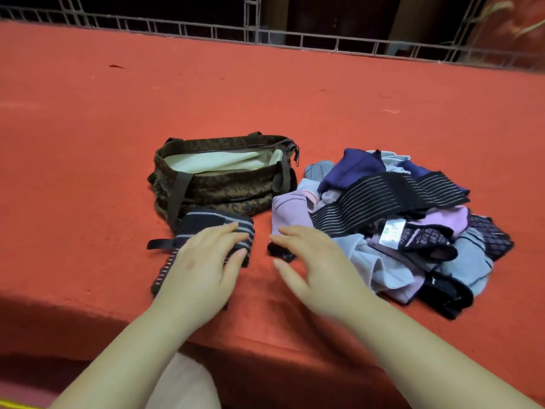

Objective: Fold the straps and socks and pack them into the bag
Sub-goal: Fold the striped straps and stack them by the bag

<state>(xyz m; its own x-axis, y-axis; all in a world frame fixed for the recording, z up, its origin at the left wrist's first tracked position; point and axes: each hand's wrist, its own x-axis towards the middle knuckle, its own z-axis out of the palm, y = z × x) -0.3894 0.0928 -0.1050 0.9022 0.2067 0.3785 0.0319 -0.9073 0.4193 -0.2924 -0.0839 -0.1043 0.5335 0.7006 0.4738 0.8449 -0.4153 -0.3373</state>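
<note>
A brown patterned bag [212,184] stands open on the red surface, its pale lining showing. In front of it lies a folded dark strap with grey stripes [206,224]; my left hand [203,270] rests flat on it with straight fingers. My right hand [315,267] hovers open beside it, fingers spread, near a small black piece [280,252]. To the right is a heap of socks and straps [413,231], with a long black striped strap [383,199] draped across its top.
The red carpeted platform [265,98] stretches far back to a metal railing [265,33]. Its front edge drops off just below my wrists. A knee in pale cloth [182,385] shows at the bottom.
</note>
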